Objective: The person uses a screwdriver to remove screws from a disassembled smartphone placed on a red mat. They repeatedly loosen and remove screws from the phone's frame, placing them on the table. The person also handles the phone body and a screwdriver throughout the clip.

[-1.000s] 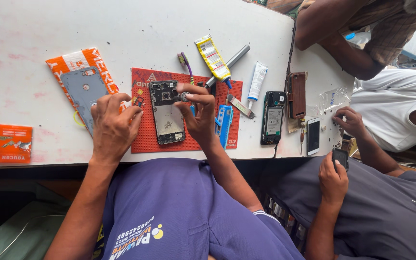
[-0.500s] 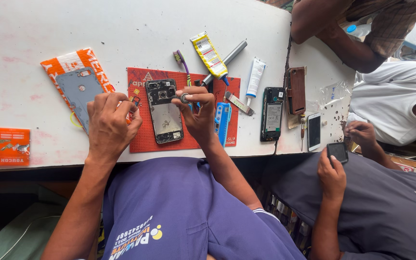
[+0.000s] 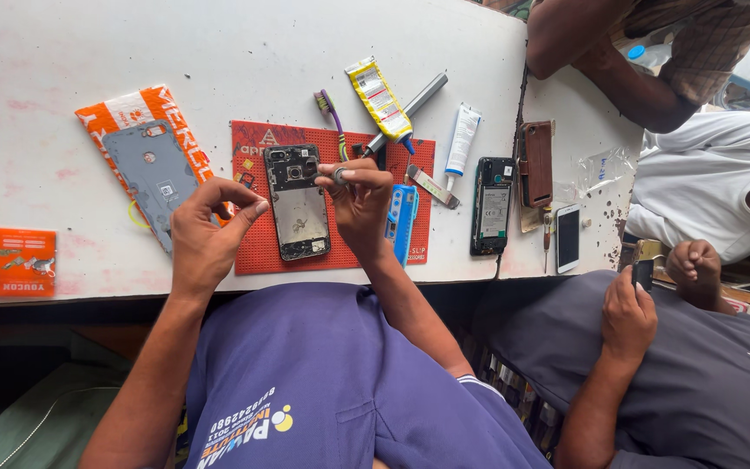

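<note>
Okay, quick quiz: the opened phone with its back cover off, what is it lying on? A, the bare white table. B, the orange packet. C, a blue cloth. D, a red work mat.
D: the opened phone lies flat on the red work mat, between the left hand and the right hand.

bare white table [image 3: 219, 43] beyond the red mat [image 3: 258, 252] lies open; toothbrush [image 3: 332, 117], yellow tube [image 3: 379, 95] crowd its far edge
</note>
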